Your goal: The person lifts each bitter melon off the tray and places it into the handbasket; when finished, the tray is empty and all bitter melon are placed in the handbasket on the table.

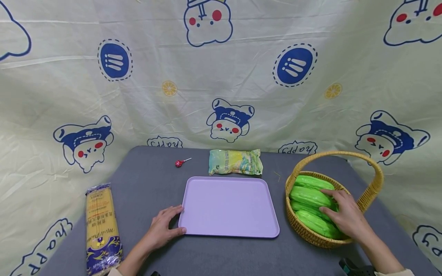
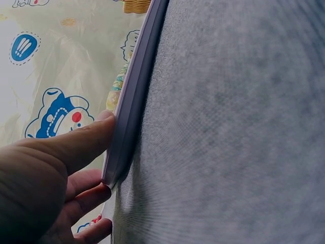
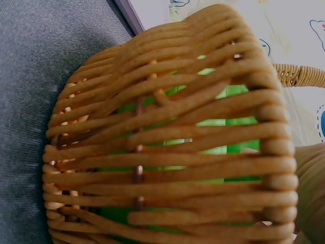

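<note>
A wicker basket with a tall arched handle stands at the right, holding several long, glossy green ridged vegetables. Reaching in from the right, my right hand grips one of them near its end, thumb and fingers on either side. In the right wrist view, the basket's woven side hides most of that hand. A flat lilac tray lies in the middle of the table. Against its left edge rests my left hand, fingers relaxed and thumb at the near corner; the tray's rim shows alongside in the left wrist view.
Behind the tray lies a green-yellow soft packet, with a red-wrapped lollipop to its left. A long pack of spaghetti lies at the left, close to my left forearm. A printed curtain hangs behind the grey table.
</note>
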Demonstrator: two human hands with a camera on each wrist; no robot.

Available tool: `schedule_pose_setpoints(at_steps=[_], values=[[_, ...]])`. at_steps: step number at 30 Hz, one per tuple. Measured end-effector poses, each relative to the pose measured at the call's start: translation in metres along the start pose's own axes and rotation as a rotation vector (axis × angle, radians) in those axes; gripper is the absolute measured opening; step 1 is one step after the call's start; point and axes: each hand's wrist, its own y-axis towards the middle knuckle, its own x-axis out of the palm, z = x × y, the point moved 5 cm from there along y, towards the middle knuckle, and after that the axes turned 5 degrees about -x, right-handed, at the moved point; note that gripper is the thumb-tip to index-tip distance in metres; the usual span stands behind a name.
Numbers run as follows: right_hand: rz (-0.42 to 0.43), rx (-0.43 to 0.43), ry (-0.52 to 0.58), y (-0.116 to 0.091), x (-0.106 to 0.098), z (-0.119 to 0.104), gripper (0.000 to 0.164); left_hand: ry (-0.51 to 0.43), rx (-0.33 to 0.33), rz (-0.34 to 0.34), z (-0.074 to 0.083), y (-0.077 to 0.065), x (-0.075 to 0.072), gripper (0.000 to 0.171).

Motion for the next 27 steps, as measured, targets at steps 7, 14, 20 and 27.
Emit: schedule_pose_setpoints(at_steps=[7, 14, 20, 27], values=[[0.011, 0.003, 0.01, -0.004, -0.002, -0.002, 0.055, 0.003, 0.014, 0.0, 0.0, 0.0, 0.0, 0.066], [0.047, 0.045, 0.017, -0.004, -0.012, -0.018, 0.057, 0.031, 0.031, 0.012, 0.001, 0.0, -0.004, 0.064], [0.147, -0.017, 0.027, -0.001, -0.019, -0.048, 0.051, 0.086, 0.032, 0.017, 0.0, 0.001, -0.005, 0.064], [0.238, -0.139, 0.055, 0.004, -0.016, -0.077, 0.052, 0.141, 0.039, 0.029, 0.007, 0.002, -0.011, 0.062]])
